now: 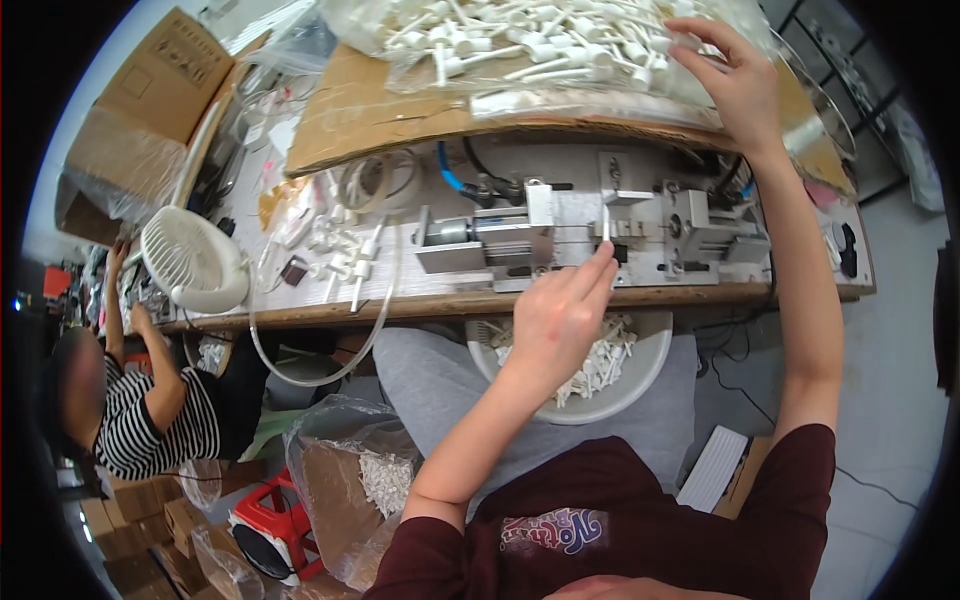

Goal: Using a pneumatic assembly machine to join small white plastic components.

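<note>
Beyond the table's front edge, my left hand [562,325] is at a metal clamping fixture [625,225], its fingers closed at the lower end of a slim white plastic stick [606,222] that stands in the middle of the fixture. My right hand [738,85] reaches up to the right side of a heap of white plastic parts [540,45], each with a round head and a thin stem. Its thumb and index finger curve together around one of these white parts [686,42]. The exact grip of both hands is partly hidden by the fingers.
A cardboard sheet [370,105] carries the heap above the fixture. Pneumatic cylinders [450,235] flank the work spot. On my lap is a white tub [650,365] of small white pieces. At left are a white fan [190,260], loose white parts [350,255] and a co-worker [160,410].
</note>
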### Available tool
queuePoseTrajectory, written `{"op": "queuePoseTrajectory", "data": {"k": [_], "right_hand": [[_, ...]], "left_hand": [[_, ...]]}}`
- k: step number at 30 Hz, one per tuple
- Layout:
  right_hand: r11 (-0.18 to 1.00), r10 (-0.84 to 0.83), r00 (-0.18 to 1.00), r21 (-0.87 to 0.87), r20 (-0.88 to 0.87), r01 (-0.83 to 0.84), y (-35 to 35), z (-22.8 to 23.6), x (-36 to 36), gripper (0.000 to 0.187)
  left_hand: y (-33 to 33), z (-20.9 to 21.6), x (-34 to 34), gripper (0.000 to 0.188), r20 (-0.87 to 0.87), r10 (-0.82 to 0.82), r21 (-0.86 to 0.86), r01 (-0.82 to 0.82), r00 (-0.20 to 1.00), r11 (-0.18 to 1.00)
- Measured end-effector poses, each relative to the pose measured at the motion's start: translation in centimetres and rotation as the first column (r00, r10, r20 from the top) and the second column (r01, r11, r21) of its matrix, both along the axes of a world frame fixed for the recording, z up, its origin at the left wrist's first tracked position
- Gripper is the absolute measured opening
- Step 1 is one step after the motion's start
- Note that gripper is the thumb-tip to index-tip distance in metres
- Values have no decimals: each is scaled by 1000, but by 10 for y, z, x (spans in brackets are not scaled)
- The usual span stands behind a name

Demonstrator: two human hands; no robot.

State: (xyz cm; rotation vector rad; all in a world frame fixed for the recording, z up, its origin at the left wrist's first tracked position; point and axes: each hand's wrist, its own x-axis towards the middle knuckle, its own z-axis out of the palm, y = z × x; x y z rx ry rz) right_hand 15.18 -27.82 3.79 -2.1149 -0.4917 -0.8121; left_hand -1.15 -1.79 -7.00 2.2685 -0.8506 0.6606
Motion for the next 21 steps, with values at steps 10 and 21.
{"op": "queuePoseTrajectory", "data": {"k": [10, 21], "right_hand": [[951, 27, 996, 310, -89, 2, 29, -1, -89, 28], [906, 174, 966, 415, -192, -81, 43, -28, -153, 29]], "left_hand": [[-14, 8, 9, 28, -27, 4, 75, -2, 1000, 997], [-14, 14, 10, 28, -86, 20, 92, -12, 996, 996]]}}
